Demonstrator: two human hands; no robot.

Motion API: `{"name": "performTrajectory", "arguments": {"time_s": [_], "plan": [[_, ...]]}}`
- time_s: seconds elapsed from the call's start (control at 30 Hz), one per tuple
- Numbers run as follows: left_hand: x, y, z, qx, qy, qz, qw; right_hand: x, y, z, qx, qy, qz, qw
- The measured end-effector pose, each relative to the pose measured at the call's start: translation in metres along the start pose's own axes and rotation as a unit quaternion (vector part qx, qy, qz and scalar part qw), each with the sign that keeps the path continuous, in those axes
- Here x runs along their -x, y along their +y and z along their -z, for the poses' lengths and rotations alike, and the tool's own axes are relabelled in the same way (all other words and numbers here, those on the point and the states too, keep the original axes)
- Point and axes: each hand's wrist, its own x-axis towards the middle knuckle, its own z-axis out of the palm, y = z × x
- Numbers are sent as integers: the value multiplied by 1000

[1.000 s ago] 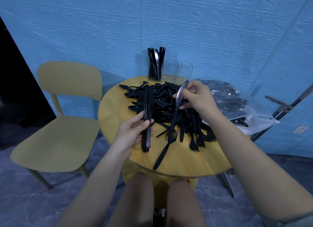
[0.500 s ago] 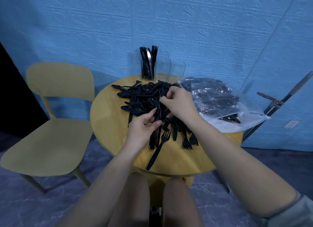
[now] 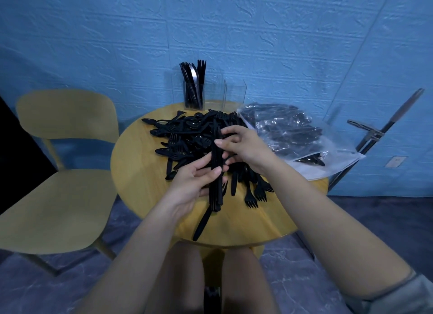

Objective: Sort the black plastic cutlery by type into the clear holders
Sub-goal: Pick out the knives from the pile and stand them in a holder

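Your left hand (image 3: 196,180) reached in from the near left, palm turned up toward you, with its fingers and thumb curled round a bundle of black knives (image 3: 216,173) that stood nearly straight along the near-far line above the table. Your right hand (image 3: 241,145) came in from the near right, forearm angled across the table's near edge, and its fingertips (image 3: 220,142) pinched the far part of the same bundle, thumb on the far side and index on the near side. So both hands were grasping the bundle, left at its middle, right just beyond it.

The bundle sat over the near edge of the pile of loose cutlery (image 3: 187,138), which covered the middle and far part of the round wooden table (image 3: 140,173). A few forks (image 3: 255,194) lay just right of your left hand, tines pointing near. One long knife (image 3: 202,222) lay on the table under the bundle, reaching toward the near rim.

The clear holders (image 3: 210,96) stood at the far edge; only the left compartment held cutlery (image 3: 193,86), upright. A clear bag of more cutlery (image 3: 288,133) lay to the right.
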Motion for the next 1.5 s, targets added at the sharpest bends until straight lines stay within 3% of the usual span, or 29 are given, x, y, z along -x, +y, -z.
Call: {"name": "performTrajectory", "arguments": {"time_s": [0.1, 0.2, 0.27, 0.37, 0.53, 0.63, 0.87, 0.93, 1.0, 1.13, 1.2, 1.33, 1.5], "plan": [[0, -1, 8, 4, 23, 2, 1000, -2, 1, 15, 198, 21, 91, 976], [1, -5, 19, 15, 49, 5, 999, 5, 6, 41, 499, -72, 151, 850], [3, -8, 23, 23, 60, 19, 998, 10, 14, 47, 592, -156, 133, 779], [5, -12, 27, 27, 67, 36, 997, 12, 31, 40, 684, -181, 190, 680], [10, -15, 34, 35, 82, 42, 995, 1, 49, 29, 657, -119, 365, 649], [12, -13, 40, 44, 96, 37, 994, -4, 57, 18, 639, -99, 418, 638], [16, -10, 52, 58, 141, 23, 988, -14, 65, 4, 606, -71, 463, 643], [17, -10, 51, 57, 139, 24, 988, -14, 66, 6, 593, -50, 460, 660], [17, -10, 50, 58, 137, 27, 989, -13, 65, 10, 543, -18, 436, 718], [15, -11, 47, 56, 127, 31, 990, -4, 44, 17, 328, 66, 277, 901], [16, -11, 46, 56, 123, 33, 990, 1, 31, 20, 196, 139, 197, 951], [17, -11, 47, 53, 120, 37, 991, 8, 17, 31, -25, 203, 153, 967], [19, -11, 48, 50, 122, 37, 991, 16, 16, 32, -113, 190, 132, 966]]}}
